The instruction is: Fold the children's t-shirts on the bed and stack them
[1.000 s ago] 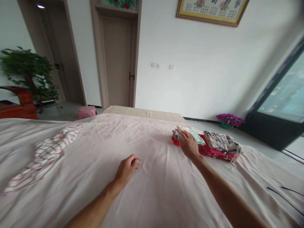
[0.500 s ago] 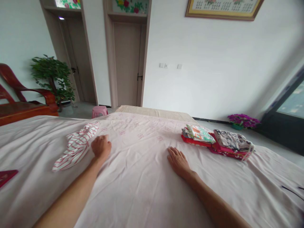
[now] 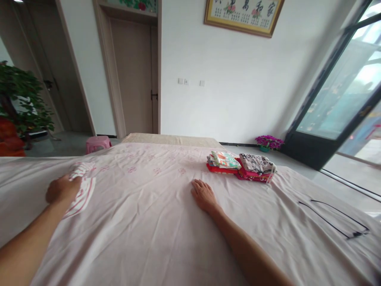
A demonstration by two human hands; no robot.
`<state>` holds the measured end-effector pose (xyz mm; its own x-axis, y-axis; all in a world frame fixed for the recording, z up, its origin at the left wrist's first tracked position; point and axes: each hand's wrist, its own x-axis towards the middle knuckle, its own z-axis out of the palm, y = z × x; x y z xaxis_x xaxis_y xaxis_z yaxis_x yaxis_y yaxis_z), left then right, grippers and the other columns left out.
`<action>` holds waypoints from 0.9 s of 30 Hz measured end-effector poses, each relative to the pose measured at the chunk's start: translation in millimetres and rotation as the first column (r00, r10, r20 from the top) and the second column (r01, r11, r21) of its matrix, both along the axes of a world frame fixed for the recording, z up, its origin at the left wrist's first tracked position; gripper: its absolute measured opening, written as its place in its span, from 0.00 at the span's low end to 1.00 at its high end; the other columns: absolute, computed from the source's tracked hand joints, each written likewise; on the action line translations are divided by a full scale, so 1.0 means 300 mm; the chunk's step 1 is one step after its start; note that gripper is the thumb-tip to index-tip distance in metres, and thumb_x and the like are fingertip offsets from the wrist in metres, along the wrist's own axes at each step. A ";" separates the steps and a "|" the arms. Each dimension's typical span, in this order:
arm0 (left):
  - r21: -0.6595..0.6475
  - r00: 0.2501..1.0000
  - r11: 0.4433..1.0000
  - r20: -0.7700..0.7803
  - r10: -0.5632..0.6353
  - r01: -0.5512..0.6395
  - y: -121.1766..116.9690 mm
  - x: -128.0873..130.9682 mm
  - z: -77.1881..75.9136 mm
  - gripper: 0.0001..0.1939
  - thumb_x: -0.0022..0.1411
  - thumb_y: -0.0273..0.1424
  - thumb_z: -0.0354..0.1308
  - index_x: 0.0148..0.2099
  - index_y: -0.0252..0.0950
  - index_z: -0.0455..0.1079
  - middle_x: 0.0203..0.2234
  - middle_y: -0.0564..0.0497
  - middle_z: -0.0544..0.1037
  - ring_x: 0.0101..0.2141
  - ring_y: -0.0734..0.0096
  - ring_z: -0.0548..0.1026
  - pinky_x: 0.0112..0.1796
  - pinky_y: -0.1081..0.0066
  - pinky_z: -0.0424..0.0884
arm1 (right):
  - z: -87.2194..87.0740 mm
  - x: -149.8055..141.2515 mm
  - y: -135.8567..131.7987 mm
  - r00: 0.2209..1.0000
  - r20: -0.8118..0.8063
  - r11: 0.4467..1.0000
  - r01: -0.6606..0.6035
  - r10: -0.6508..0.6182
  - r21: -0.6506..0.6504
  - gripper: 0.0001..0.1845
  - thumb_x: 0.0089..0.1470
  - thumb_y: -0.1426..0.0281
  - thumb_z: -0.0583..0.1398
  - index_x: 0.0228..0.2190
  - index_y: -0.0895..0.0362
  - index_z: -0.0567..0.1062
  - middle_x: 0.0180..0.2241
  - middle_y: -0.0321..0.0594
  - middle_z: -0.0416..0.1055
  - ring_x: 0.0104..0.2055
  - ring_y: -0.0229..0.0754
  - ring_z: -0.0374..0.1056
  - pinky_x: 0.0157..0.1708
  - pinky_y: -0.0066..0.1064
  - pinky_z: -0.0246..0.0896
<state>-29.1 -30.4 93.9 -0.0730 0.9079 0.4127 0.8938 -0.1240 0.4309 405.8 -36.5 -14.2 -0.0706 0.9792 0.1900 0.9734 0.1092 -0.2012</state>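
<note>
At the left, my left hand [image 3: 63, 188] is closed on a white garment with red stripes [image 3: 85, 194], which bunches up behind and beside the fingers. My fingertips are partly hidden by the back of the hand. My right hand [image 3: 204, 194] lies flat on the pale pink sheet [image 3: 169, 238], fingers stretched out and holding nothing. Just beyond it sits a folded stack of clothes [image 3: 224, 162], white and green print over red. Right of that stack is another folded pile [image 3: 256, 167] with black lettering on top and red cloth beneath.
Black-framed glasses [image 3: 336, 218] rest on the sheet at the right. Past the far edge stand a pink stool [image 3: 98, 143] and a pot of purple flowers [image 3: 269, 142]. A leafy plant [image 3: 22, 95] is at the left, a glass door [image 3: 336, 95] at the right.
My left hand has gone from beside the striped garment to gripping it, and the cloth is gathered up. My right hand stays flat on the sheet. The view has turned right, bringing the glasses fully in.
</note>
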 end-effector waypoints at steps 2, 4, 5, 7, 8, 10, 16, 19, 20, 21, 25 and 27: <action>0.038 0.995 0.995 0.031 -0.097 0.096 0.004 0.083 -0.014 0.18 0.60 0.43 0.54 0.48 0.41 0.73 0.39 0.48 0.78 0.47 0.57 0.75 0.46 0.64 0.71 | -0.004 0.007 0.003 1.000 -0.021 1.000 -0.018 0.019 0.025 0.25 0.65 0.63 0.48 0.61 0.53 0.65 0.64 0.42 0.60 0.67 0.45 0.51 0.66 0.41 0.40; 0.054 0.988 0.988 0.041 -0.150 0.148 0.016 0.172 -0.041 0.18 0.59 0.42 0.55 0.48 0.41 0.73 0.40 0.48 0.78 0.47 0.59 0.75 0.46 0.66 0.71 | -0.008 0.017 0.008 0.998 -0.050 0.999 -0.027 0.029 0.041 0.24 0.66 0.62 0.48 0.60 0.53 0.66 0.64 0.42 0.61 0.66 0.45 0.53 0.66 0.41 0.42; 0.053 0.983 0.983 0.041 -0.180 0.178 0.021 0.218 -0.057 0.18 0.59 0.42 0.56 0.48 0.41 0.74 0.40 0.48 0.78 0.46 0.60 0.75 0.46 0.67 0.71 | -0.010 0.024 0.012 0.997 -0.070 0.999 -0.027 0.030 0.042 0.24 0.66 0.62 0.47 0.59 0.53 0.67 0.63 0.42 0.62 0.66 0.45 0.54 0.65 0.40 0.43; 0.036 0.953 0.953 0.041 -0.301 0.300 0.024 0.313 -0.089 0.18 0.59 0.42 0.57 0.48 0.41 0.75 0.42 0.48 0.78 0.45 0.62 0.76 0.45 0.69 0.71 | -0.013 0.040 0.021 0.991 -0.133 0.999 -0.019 0.023 0.032 0.24 0.66 0.63 0.47 0.58 0.54 0.69 0.61 0.44 0.65 0.64 0.45 0.58 0.64 0.39 0.48; 0.014 0.920 0.921 0.044 -0.390 0.390 0.020 0.359 -0.107 0.18 0.59 0.41 0.57 0.49 0.41 0.75 0.44 0.48 0.77 0.44 0.63 0.76 0.45 0.70 0.71 | -0.014 0.049 0.025 0.984 -0.178 0.999 -0.011 0.016 0.032 0.24 0.66 0.63 0.46 0.57 0.55 0.69 0.60 0.45 0.66 0.62 0.45 0.60 0.63 0.38 0.50; -0.059 0.824 0.822 0.064 -0.563 0.566 0.000 0.437 -0.146 0.19 0.59 0.41 0.59 0.51 0.43 0.75 0.47 0.48 0.77 0.41 0.66 0.77 0.44 0.71 0.70 | -0.019 0.069 0.032 0.955 -0.295 0.998 0.025 -0.006 0.060 0.24 0.65 0.64 0.46 0.56 0.56 0.70 0.57 0.46 0.69 0.59 0.44 0.64 0.61 0.36 0.54; -0.071 0.849 0.846 0.059 -0.525 0.528 -0.025 0.482 -0.285 0.17 0.67 0.39 0.49 0.48 0.41 0.76 0.44 0.46 0.79 0.45 0.64 0.76 0.47 0.68 0.69 | -0.044 0.102 0.042 0.819 -0.574 0.988 0.098 -0.010 0.122 0.27 0.65 0.60 0.45 0.59 0.57 0.65 0.54 0.47 0.72 0.55 0.44 0.69 0.56 0.36 0.61; -0.022 0.900 0.900 -0.020 -0.436 0.435 0.006 0.443 -0.353 0.17 0.66 0.38 0.50 0.48 0.40 0.77 0.45 0.44 0.79 0.46 0.62 0.75 0.50 0.64 0.68 | -0.044 0.100 0.043 0.828 -0.559 0.992 0.024 0.050 0.124 0.28 0.65 0.62 0.47 0.63 0.56 0.60 0.56 0.46 0.71 0.57 0.44 0.67 0.55 0.36 0.61; -0.019 0.902 0.903 -0.039 -0.429 0.428 0.015 0.433 -0.372 0.16 0.66 0.38 0.51 0.48 0.40 0.77 0.45 0.44 0.78 0.47 0.62 0.75 0.51 0.64 0.68 | -0.040 0.098 0.042 0.846 -0.527 0.990 -0.008 0.082 0.140 0.28 0.64 0.63 0.48 0.63 0.55 0.60 0.57 0.46 0.70 0.58 0.44 0.66 0.56 0.36 0.60; -0.021 0.899 0.901 -0.051 -0.434 0.434 0.022 0.427 -0.386 0.16 0.65 0.38 0.52 0.49 0.41 0.77 0.47 0.45 0.78 0.48 0.62 0.74 0.52 0.63 0.67 | -0.035 0.095 0.039 0.868 -0.483 0.986 -0.042 0.115 0.158 0.28 0.64 0.64 0.48 0.63 0.54 0.60 0.58 0.45 0.69 0.59 0.43 0.65 0.57 0.36 0.59; -0.041 0.858 0.859 -0.032 -0.512 0.511 0.028 0.428 -0.407 0.15 0.65 0.36 0.53 0.50 0.42 0.76 0.50 0.46 0.77 0.51 0.62 0.73 0.54 0.63 0.66 | -0.002 0.073 0.016 0.933 -0.274 0.964 -0.185 0.233 0.189 0.26 0.64 0.64 0.50 0.62 0.51 0.64 0.59 0.41 0.67 0.60 0.44 0.62 0.60 0.36 0.55; -0.033 0.827 0.826 -0.005 -0.563 0.562 0.025 0.432 -0.403 0.15 0.65 0.35 0.53 0.50 0.42 0.76 0.49 0.47 0.77 0.50 0.63 0.73 0.53 0.64 0.66 | 0.014 0.057 0.002 0.943 -0.212 0.960 -0.223 0.256 0.166 0.24 0.65 0.64 0.49 0.61 0.49 0.66 0.60 0.40 0.67 0.60 0.44 0.62 0.60 0.36 0.55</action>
<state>100.5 -23.0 -27.1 0.4593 0.8015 0.3829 0.6790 -0.5947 0.4304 422.9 -36.0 -10.1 -0.2388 0.9015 0.3609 0.8443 0.3763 -0.3815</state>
